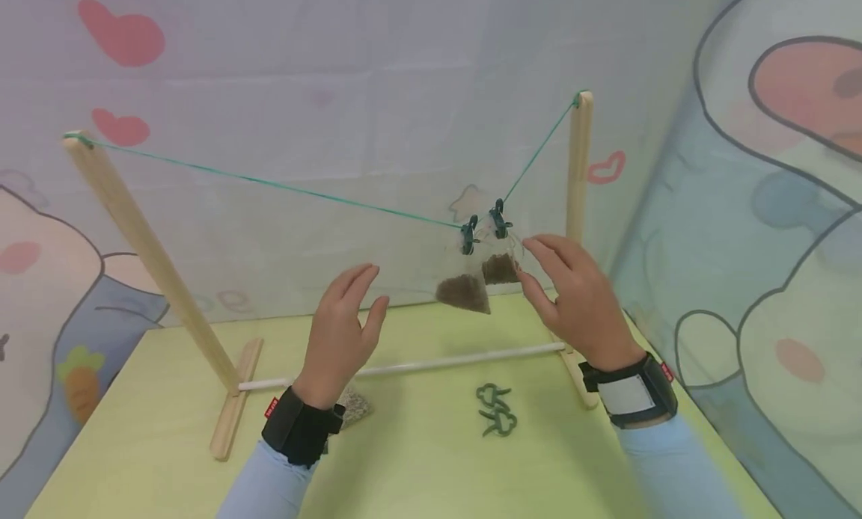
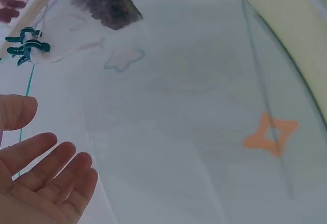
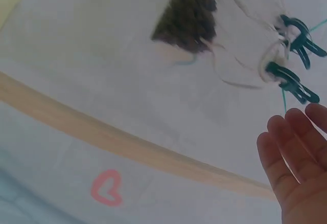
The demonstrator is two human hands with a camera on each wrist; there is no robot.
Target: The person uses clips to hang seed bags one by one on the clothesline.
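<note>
Two see-through sachets with dark brown filling, a nearer sachet (image 1: 463, 293) and a farther sachet (image 1: 500, 269), hang from a sagging green string (image 1: 283, 184). A dark green clip (image 1: 468, 236) and a second clip (image 1: 499, 220) fasten them. My right hand (image 1: 575, 302) is beside the farther sachet, fingers loosely bent and holding nothing; whether a fingertip touches it I cannot tell. Left of the sachets my left hand (image 1: 342, 332) is raised, empty, its fingers apart. In the right wrist view the right fingers (image 3: 283, 157) appear below the clips, gripping nothing.
The string runs between a left wooden post (image 1: 155, 265) and a right wooden post (image 1: 579, 167), joined low by a white rod (image 1: 458, 360). Loose green clips (image 1: 498, 420) lie on the yellow-green table (image 1: 417, 467). A sachet with pale speckled filling (image 1: 357, 407) is partly behind my left wrist.
</note>
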